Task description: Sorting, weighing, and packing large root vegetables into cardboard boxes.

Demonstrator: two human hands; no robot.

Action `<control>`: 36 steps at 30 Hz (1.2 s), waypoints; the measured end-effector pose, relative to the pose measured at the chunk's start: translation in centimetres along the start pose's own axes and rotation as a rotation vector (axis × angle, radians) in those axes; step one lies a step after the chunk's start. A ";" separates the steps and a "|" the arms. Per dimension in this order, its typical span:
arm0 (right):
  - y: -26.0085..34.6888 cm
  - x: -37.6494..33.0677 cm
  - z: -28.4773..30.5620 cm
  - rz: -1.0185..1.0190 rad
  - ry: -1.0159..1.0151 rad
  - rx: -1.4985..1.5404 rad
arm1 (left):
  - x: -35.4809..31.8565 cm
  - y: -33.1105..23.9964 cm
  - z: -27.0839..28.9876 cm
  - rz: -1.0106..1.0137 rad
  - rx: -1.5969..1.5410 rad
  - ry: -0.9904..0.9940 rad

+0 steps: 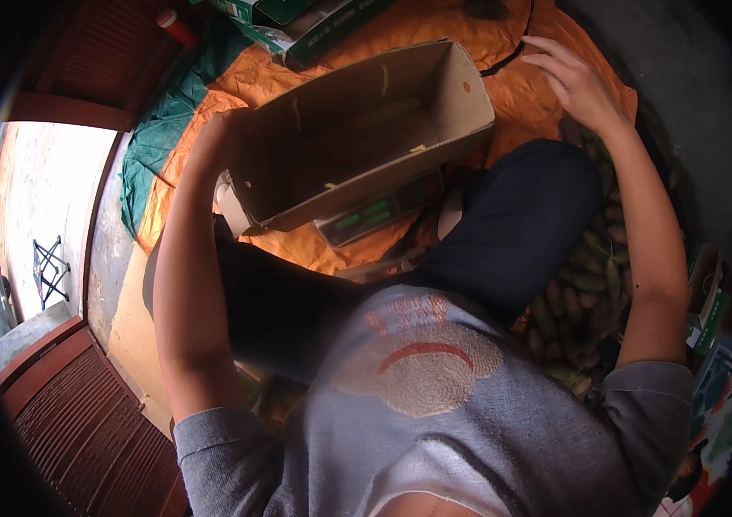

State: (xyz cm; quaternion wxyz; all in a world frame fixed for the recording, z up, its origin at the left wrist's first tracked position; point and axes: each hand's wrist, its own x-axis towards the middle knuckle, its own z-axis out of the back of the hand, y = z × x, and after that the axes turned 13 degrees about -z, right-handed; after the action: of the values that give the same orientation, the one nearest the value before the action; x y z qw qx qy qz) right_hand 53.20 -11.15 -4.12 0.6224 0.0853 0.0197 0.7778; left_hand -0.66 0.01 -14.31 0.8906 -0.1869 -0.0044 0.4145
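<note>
Gripping cardboard box [357, 138], left hand [215, 142]; right hand [573, 82] free.

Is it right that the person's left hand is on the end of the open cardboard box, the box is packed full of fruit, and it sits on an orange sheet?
Not quite. The head view shows the cardboard box nearly empty, only small scraps inside; the fruit lies piled beside the person's right leg. The rest holds: the left hand is at the box's end, on the orange sheet.
</note>
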 end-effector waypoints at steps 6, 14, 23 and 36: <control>-5.6 -18.7 -0.6 -0.483 -0.059 0.021 | 1.3 2.3 -0.6 -0.048 -0.096 0.022; -6.0 -51.3 -15.2 -1.061 0.362 0.185 | -1.9 7.5 4.6 -0.050 -0.390 -0.352; 4.0 -63.6 -25.2 -1.379 0.906 0.381 | -8.6 9.6 7.3 0.314 -0.500 -0.421; -1.6 -64.4 -21.6 -1.774 0.584 0.224 | -15.1 9.8 6.2 0.259 -0.162 0.060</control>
State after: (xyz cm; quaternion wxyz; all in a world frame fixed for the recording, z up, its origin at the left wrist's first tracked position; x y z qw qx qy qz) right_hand 64.91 -71.76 -32.55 0.9463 -0.1000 0.3073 0.0037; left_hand -18.81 -3.35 -9.66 0.8116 -0.2694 0.0130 0.5183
